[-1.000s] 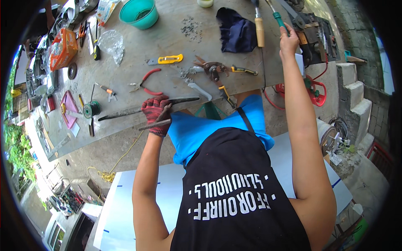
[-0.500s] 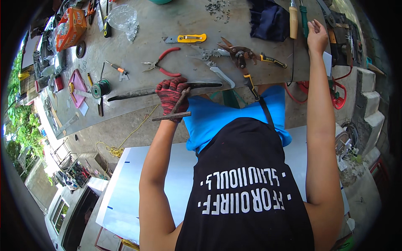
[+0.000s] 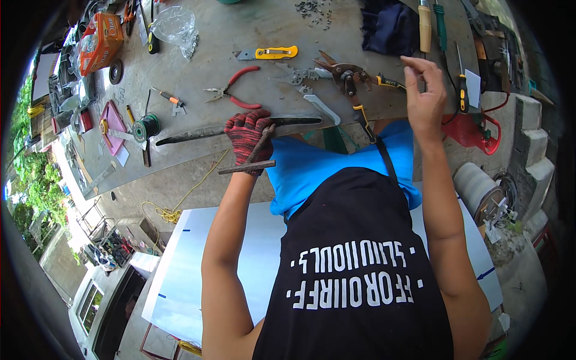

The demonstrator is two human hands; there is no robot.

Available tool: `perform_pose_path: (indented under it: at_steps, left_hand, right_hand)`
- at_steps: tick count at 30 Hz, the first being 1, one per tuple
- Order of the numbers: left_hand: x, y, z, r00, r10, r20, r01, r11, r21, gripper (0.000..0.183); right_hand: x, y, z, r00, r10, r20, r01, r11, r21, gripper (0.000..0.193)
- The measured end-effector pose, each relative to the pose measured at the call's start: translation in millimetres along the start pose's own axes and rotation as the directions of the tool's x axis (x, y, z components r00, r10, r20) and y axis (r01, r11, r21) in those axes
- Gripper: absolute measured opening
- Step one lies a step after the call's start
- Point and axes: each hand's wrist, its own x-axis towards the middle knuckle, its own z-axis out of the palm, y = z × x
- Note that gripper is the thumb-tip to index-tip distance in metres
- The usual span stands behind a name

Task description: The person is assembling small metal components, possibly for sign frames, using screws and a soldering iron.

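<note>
My left hand (image 3: 247,137), in a red and black knit glove, is closed round a T-shaped piece of dark metal bar (image 3: 247,167), whose crosspiece sticks out by the wrist. Under the same fist runs a long, dark, tapered metal strip (image 3: 191,137) along the table's near edge; I cannot tell whether the fingers also grip it. My right hand (image 3: 426,96) is bare and raised above the table's edge, thumb and fingers apart, with nothing visible in it. Closest to it lie rusty tin snips (image 3: 345,75) with yellow-black handles. Red-handled pliers (image 3: 231,90) and wire strippers (image 3: 306,84) lie between the hands.
A yellow utility knife (image 3: 270,54), dark cloth (image 3: 389,27), wooden-handled tool (image 3: 425,30), green-handled tool (image 3: 441,27) and screwdriver (image 3: 462,90) lie on the metal table (image 3: 198,75). At left are a wire spool (image 3: 146,127) and an orange packet (image 3: 103,42). Small metal bits (image 3: 315,12) are scattered at the back.
My right hand has moved left and nearer from beside the green-handled tool, and its fingers have spread. The screwdriver it covered now shows. My gloved left hand stays in place.
</note>
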Motion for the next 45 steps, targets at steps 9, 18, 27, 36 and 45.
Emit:
perform_pose_path:
  at_steps: [9, 18, 27, 36, 45]
  left_hand:
    - [-7, -3, 4, 1.0, -0.015, 0.006, 0.015, 1.0, 0.018, 0.014]
    - [-6, -5, 3, 0.999, 0.039, -0.036, -0.038, 0.999, 0.034, 0.016]
    - [-2, -4, -2, 0.999, 0.036, -0.022, -0.035, 0.999, 0.036, 0.017]
    - [-5, -8, 10, 0.992, -0.082, 0.098, 0.073, 0.993, 0.091, 0.032]
    - [-5, -15, 16, 0.948, -0.106, 0.301, 0.037, 0.973, 0.227, 0.025]
  right_hand:
    - [-34, -95, 32, 0.888, -0.313, 0.336, 0.189, 0.916, 0.354, 0.032]
    - [-31, -98, 69, 0.81, -0.34, 0.477, 0.209, 0.928, 0.307, 0.036]
    - [-38, -118, 88, 0.759, -0.433, 0.487, 0.197, 0.865, 0.462, 0.037]
    - [-35, -125, 120, 0.66, -0.537, 0.526, 0.184, 0.794, 0.579, 0.035]
    - [-31, -126, 127, 0.618, -0.528, 0.583, 0.088, 0.783, 0.616, 0.023]
